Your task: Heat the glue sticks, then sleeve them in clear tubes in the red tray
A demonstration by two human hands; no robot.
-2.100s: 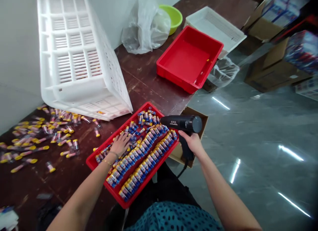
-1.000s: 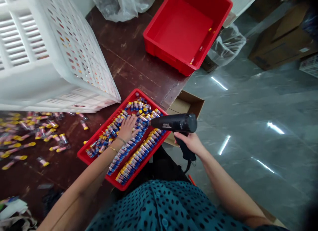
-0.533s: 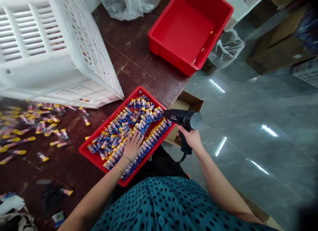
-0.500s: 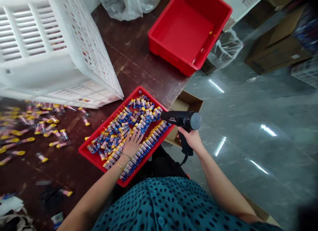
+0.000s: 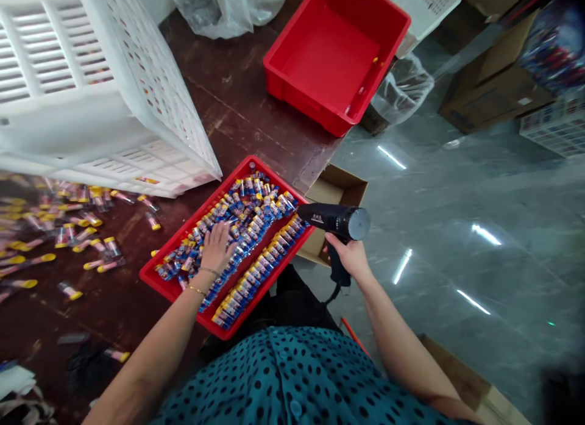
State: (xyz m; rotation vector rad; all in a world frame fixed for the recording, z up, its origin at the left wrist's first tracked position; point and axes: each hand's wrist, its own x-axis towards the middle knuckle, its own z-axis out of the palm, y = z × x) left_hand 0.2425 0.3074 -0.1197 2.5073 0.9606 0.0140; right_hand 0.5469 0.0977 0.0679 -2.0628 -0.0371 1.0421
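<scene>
Heat gun [image 5: 326, 219] is in the R hand [image 5: 351, 259], fingers clamped round its grip. It's at the R end of the shallow red tray [image 5: 153, 280], nozzle v. close to the row ends. Can't tell from here if it's on.

Just changed: L hand [image 5: 214, 249] lay over the second row [image 5: 248, 239] & the gap a moment ago; now it's shifted to the far side, onto the loose tubes [image 5: 185, 257]. So front row [image 5: 258, 272] & gap show in full, and attn. has prob. gone from the lined-up tubes to the jumbled ones. Gun's hardly moved re: the tray. L fingers are laid out flat, close together w/ thumb apart; can't tell if they're pressing on any tube.

Direction: nozzle points L, in over the tray. Barrel's long axis runs approx. side to side, rear end a bit nearer the person; grip drops toward the person w/ cord below. Front-row tubes lie side by side, yellow caps away from the person, blue ends toward, long axes across the row. Tray itself slants, near L to far R, by the tabletop [image 5: 242, 117] edge.
</scene>
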